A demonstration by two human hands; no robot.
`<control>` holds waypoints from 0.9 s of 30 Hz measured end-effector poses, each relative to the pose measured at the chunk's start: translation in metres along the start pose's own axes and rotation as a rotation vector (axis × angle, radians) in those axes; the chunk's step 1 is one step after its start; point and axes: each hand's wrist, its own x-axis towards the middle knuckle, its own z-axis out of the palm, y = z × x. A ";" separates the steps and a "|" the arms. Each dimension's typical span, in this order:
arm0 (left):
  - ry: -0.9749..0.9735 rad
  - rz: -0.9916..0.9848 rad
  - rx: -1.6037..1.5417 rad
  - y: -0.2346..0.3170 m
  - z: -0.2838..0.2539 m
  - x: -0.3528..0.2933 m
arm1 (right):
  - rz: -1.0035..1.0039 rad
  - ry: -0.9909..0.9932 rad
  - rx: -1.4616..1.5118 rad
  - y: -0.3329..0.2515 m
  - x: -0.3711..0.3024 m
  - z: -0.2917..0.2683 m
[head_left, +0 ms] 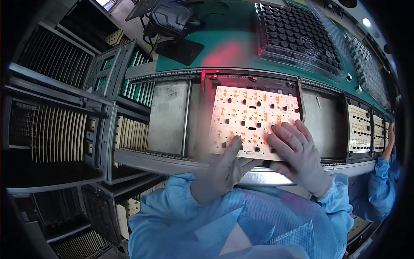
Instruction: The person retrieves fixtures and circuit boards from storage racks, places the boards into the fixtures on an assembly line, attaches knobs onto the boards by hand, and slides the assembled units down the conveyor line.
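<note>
A white circuit board [239, 110] with black and orange components is tilted over a dark fixture frame [297, 93] on the conveyor. My left hand [224, 172], in a pale glove, grips the board's near edge, thumb on top and fingers beneath. Across the board's near right part lies my right hand [297, 151], also gloved. Its fingers are bent, with their tips on the board's face among the components. The right thumb is at the near edge. What lies under the right fingertips is hidden.
Conveyor rails [168, 74] run left to right. Racks of upright boards [58, 134] stand at left. Clear trays of black round parts [297, 36] and a handheld scanner [170, 19] are on the green mat [233, 26]. At far right, a co-worker's sleeve [381, 181] reaches toward other boards [359, 129].
</note>
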 end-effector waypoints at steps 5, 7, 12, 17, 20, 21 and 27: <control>0.316 -0.248 -0.127 0.005 0.007 0.003 | -0.046 0.089 -0.051 0.011 0.004 0.011; 0.213 -0.335 -0.163 0.003 -0.007 -0.006 | -0.044 0.102 -0.062 0.012 0.005 0.016; -0.108 -0.633 0.210 0.053 -0.020 -0.021 | -0.010 0.136 -0.026 0.008 0.006 0.017; -0.078 0.213 1.733 0.068 -0.023 -0.002 | -0.044 0.095 0.069 0.020 0.002 0.021; -0.050 0.130 1.908 0.059 -0.042 0.012 | -0.019 0.246 0.173 0.037 -0.002 0.005; -0.051 0.089 2.070 0.055 -0.048 0.013 | -0.023 0.249 0.179 0.048 -0.001 0.006; -0.014 0.055 2.048 0.050 -0.052 0.011 | 0.301 0.486 -0.120 0.113 0.029 0.015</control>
